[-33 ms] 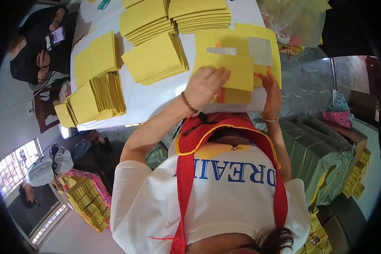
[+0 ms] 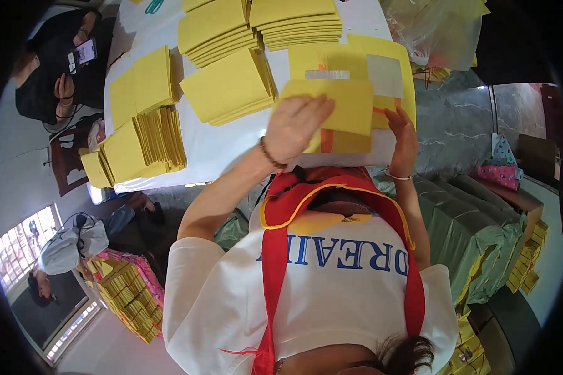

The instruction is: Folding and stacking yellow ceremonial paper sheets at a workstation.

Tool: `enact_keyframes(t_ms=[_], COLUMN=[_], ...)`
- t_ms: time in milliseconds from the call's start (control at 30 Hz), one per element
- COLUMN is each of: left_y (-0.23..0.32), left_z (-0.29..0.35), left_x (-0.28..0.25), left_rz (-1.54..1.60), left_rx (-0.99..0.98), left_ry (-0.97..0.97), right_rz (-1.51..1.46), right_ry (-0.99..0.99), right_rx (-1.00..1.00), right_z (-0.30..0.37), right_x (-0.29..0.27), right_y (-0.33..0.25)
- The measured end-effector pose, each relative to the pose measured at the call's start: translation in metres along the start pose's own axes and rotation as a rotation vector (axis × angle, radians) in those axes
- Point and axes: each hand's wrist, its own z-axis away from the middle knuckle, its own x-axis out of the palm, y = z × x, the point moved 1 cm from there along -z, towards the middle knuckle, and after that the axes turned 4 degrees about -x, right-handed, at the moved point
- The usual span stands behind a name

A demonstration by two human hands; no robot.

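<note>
A folded yellow paper piece [image 2: 353, 103] lies at the front right of the white table. My left hand [image 2: 299, 125] rests over its left side, fingers together and bent at the paper; the thumb is hidden. My right hand [image 2: 403, 140] is just right of the paper, thumb and fingertips close together at a thin orange ribbon [image 2: 380, 110] that sticks out from the paper's right edge. Beneath are larger yellow sheets [image 2: 406, 78], with a whitish rectangular patch [image 2: 385, 75], a shiny silvery strip [image 2: 327, 74] and an upright orange band [image 2: 326, 140].
Stacks of folded yellow paper [image 2: 228, 87] cover the left and far parts of the white table [image 2: 216, 147]. A clear plastic bag [image 2: 441, 31] hangs by the far right corner. Green wrapped bundles [image 2: 456, 225] stand at my right. Another person's hand [image 2: 64, 86] is at the left, beside a phone.
My left hand has shifted slightly left, and the paper's edge under it has shifted a little left too. My right hand has barely moved.
</note>
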Motion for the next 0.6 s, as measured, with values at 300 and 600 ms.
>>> enact_keyframes(t_ms=[300, 600], left_y=[-0.092, -0.120], left_z=[0.057, 0.094], left_x=[-0.071, -0.033], left_rz=[-0.552, -0.373], left_rx=[-0.195, -0.421], left_ry=[0.155, -0.177], right_rz=[0.096, 0.110], right_ry=[0.062, -0.027], right_rx=[0.112, 0.091], right_z=[0.006, 0.001], right_x=[-0.002, 0.008], right_y=[0.026, 0.026])
